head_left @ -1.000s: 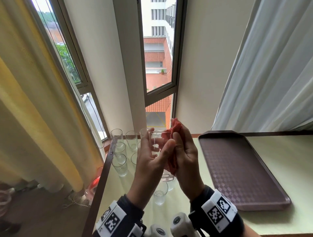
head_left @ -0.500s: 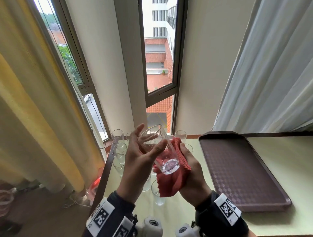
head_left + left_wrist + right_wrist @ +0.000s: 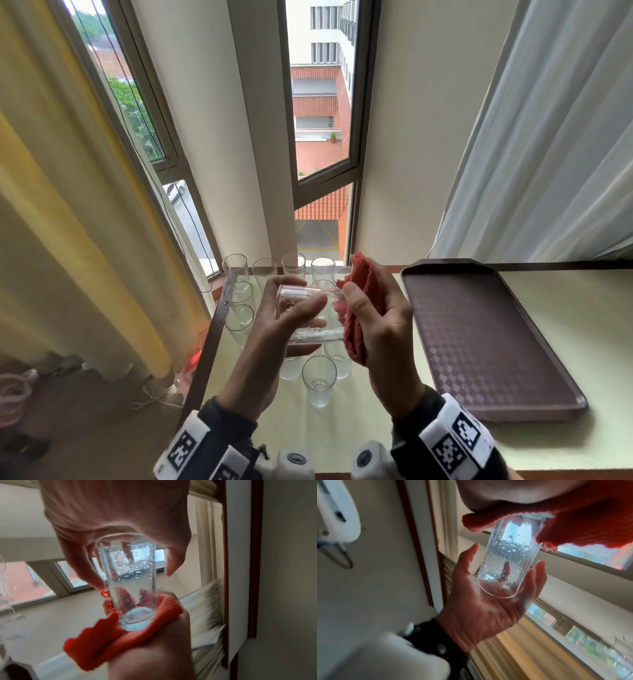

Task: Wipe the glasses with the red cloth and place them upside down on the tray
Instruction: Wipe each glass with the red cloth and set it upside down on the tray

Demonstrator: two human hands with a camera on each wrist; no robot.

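Observation:
A clear glass (image 3: 308, 317), wet with droplets, lies on its side in the air above the table. My left hand (image 3: 301, 308) grips it at the rim end, thumb and fingers curled round the wall. My right hand (image 3: 373, 318) holds the red cloth (image 3: 363, 284) wrapped over the glass's base end. In the left wrist view the glass (image 3: 128, 581) stands with its thick base sunk in the red cloth (image 3: 102, 646). In the right wrist view the cloth (image 3: 583, 520) covers the base and the left hand (image 3: 488, 601) cups the open rim. The brown tray (image 3: 479, 342) lies to the right with nothing on it.
Several upright glasses (image 3: 318, 377) stand on the pale table (image 3: 565, 325) under and behind my hands, with a back row (image 3: 236, 267) near the window. The table's left edge (image 3: 205, 349) drops to the floor beside a yellow curtain (image 3: 68, 240). A white curtain (image 3: 548, 154) hangs behind the tray.
The glass has turned from tilted, base towards me, to lying level. The cloth has moved from under the base to wrap the base end on the right.

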